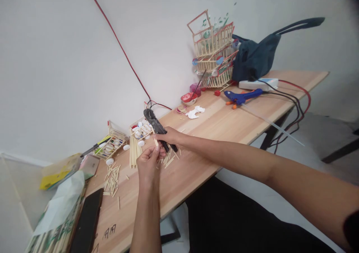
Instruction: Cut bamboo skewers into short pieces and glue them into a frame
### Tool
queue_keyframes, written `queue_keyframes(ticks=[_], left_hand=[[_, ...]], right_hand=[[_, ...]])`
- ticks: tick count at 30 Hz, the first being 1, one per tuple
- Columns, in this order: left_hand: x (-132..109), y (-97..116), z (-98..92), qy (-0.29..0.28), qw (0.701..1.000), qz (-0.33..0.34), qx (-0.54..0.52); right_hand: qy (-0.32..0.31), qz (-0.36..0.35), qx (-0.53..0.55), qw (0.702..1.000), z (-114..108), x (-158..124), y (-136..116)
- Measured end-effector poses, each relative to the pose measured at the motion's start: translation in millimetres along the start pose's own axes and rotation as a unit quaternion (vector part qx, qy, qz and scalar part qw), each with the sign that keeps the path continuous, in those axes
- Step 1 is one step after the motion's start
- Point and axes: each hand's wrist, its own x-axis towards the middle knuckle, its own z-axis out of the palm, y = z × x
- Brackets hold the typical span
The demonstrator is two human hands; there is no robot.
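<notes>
My right hand (169,136) is closed around the handles of black pliers (154,123), whose jaws point up and left. Just below it, my left hand (149,162) pinches a thin wooden stick against the pliers. Loose cut wooden sticks (134,154) lie on the wooden table (213,133) around both hands. A small stick-built tray with white bottle caps (141,130) sits right behind the pliers.
A stack of stick baskets (214,55) and a dark blue bag (254,56) stand at the far end. A blue glue gun (242,96), a white power strip (258,84), cables, a red bowl (189,98), a black phone (86,223) and a tissue pack (60,204) lie about.
</notes>
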Motion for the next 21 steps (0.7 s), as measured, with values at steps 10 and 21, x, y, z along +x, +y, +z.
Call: queue_keyframes(ticks=[10, 21], left_hand=[[-1.8, 0.4, 1.3, 0.01, 0.997, 0.05, 0.061], [-6.4, 8.3, 5.7, 0.028, 0.99, 0.088, 0.103]], right_hand=[[0.017, 0.013, -0.012, 1.0, -0.2, -0.3, 0.8], [-0.005, 0.049, 0.08, 0.996, 3.2, -2.3, 0.6]])
